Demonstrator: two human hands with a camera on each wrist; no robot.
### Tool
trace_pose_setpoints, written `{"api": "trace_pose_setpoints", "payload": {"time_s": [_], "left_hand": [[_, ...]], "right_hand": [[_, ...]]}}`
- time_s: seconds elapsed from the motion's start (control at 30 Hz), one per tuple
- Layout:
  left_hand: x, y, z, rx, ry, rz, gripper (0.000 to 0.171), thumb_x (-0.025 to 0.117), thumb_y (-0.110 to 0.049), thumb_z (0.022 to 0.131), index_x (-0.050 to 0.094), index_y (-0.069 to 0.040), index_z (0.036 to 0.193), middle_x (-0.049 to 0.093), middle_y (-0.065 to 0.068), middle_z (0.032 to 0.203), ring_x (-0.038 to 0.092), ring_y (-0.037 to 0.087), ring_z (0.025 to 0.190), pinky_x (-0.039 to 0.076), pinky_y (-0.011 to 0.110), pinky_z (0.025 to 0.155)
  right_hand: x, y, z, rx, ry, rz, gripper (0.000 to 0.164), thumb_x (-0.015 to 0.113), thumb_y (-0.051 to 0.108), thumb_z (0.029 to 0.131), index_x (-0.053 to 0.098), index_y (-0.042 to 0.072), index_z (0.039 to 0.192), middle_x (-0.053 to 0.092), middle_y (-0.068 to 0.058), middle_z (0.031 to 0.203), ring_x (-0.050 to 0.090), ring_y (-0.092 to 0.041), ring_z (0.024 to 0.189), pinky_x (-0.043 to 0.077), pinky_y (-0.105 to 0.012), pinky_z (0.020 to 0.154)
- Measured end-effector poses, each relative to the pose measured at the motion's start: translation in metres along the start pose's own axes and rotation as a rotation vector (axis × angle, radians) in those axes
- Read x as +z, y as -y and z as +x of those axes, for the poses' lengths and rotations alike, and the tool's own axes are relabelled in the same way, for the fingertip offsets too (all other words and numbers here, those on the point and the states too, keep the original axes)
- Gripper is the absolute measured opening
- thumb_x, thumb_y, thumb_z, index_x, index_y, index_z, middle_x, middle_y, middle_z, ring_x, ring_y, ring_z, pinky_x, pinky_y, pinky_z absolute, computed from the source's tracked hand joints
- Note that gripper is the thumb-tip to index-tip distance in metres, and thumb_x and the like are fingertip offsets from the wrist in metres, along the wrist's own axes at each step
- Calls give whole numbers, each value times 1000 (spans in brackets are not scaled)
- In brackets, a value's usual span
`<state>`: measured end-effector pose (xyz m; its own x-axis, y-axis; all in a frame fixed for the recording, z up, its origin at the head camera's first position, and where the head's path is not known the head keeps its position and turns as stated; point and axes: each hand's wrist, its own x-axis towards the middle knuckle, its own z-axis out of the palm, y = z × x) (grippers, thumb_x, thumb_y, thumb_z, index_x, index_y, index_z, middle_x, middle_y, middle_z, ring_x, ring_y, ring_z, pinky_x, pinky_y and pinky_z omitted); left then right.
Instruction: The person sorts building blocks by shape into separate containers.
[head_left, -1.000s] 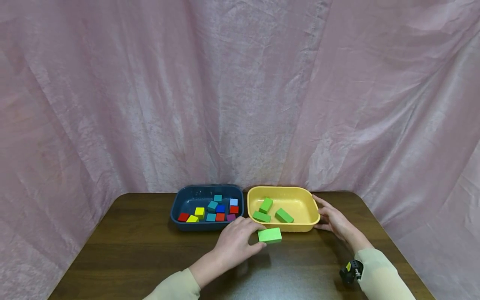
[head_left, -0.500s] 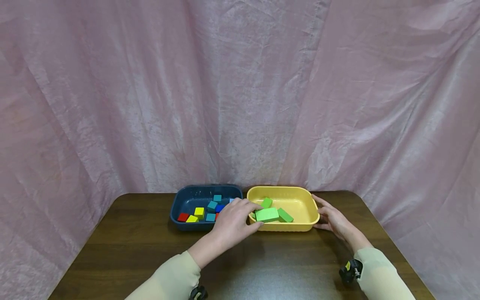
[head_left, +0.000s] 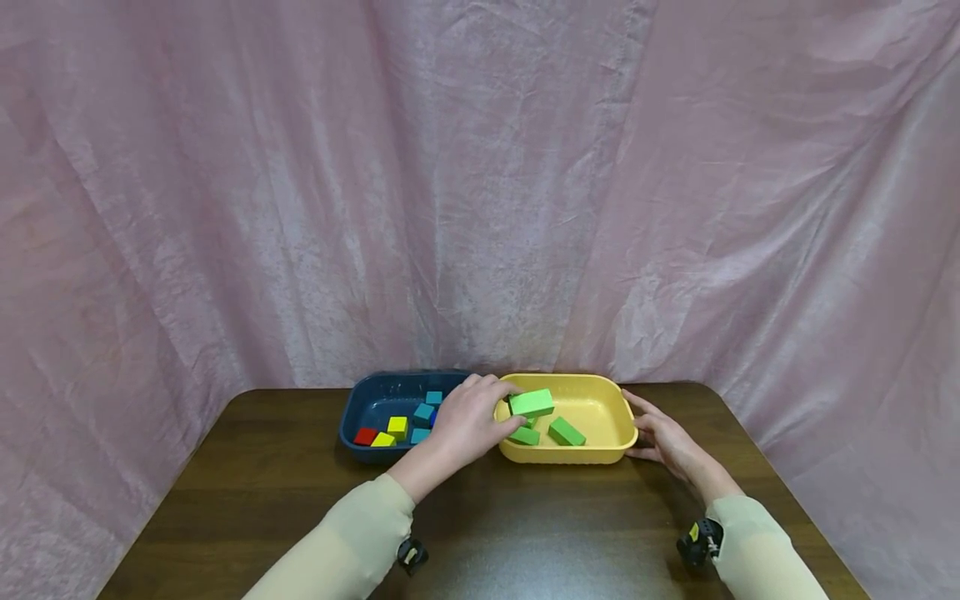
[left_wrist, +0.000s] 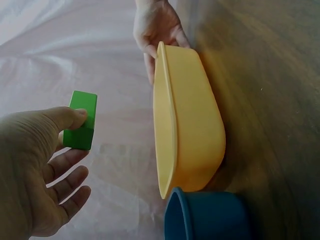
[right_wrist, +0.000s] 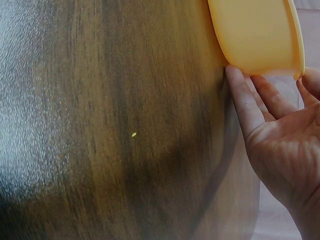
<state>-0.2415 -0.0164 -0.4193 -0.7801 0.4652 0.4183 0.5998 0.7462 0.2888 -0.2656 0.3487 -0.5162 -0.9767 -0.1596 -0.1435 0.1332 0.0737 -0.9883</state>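
My left hand (head_left: 471, 418) pinches a light green rectangular block (head_left: 532, 403) between thumb and fingers. It holds the block over the left part of a yellow plastic tub (head_left: 606, 427), and the left wrist view shows the block (left_wrist: 81, 120) raised above the rim. Inside the tub lie several more green blocks (head_left: 566, 432), partly hidden behind the held one. At the tub's right end my right hand (head_left: 671, 446) rests its extended fingers against the outer wall. The right wrist view shows these fingertips (right_wrist: 239, 82) touching the yellow plastic.
Left of the yellow tub stands a dark blue tub (head_left: 367, 398) with small coloured cubes, among them a yellow cube (head_left: 397, 427). My left hand covers its right part. Both tubs sit near the far edge of a brown wooden table (head_left: 247, 492), before a pink curtain (head_left: 480, 183).
The left hand has carried the green block from in front of the yellow tub's near rim, forward and slightly left, to over the tub. The right hand has stayed at the tub's end.
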Motion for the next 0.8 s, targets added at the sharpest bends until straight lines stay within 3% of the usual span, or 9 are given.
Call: {"api": "trace_pose_setpoints", "payload": {"time_s": [0.47, 0.8], "left_hand": [[9, 15, 23, -83, 59, 38, 44, 75, -43, 93, 71, -23, 131, 68, -3, 111, 57, 19, 105, 52, 36, 81], [21, 23, 32, -114, 93, 87, 44, 74, -44, 93, 70, -23, 131, 68, -1, 117, 58, 21, 109, 53, 38, 85]], "right_hand": [[-1, -2, 1, 7, -6, -10, 68, 38, 9, 104, 14, 19, 166, 37, -30, 153, 60, -28, 121, 57, -47, 91], [-1, -1, 1, 6, -5, -7, 68, 38, 9, 104, 14, 20, 166, 34, -29, 154, 61, -24, 117, 56, -48, 93]]}}
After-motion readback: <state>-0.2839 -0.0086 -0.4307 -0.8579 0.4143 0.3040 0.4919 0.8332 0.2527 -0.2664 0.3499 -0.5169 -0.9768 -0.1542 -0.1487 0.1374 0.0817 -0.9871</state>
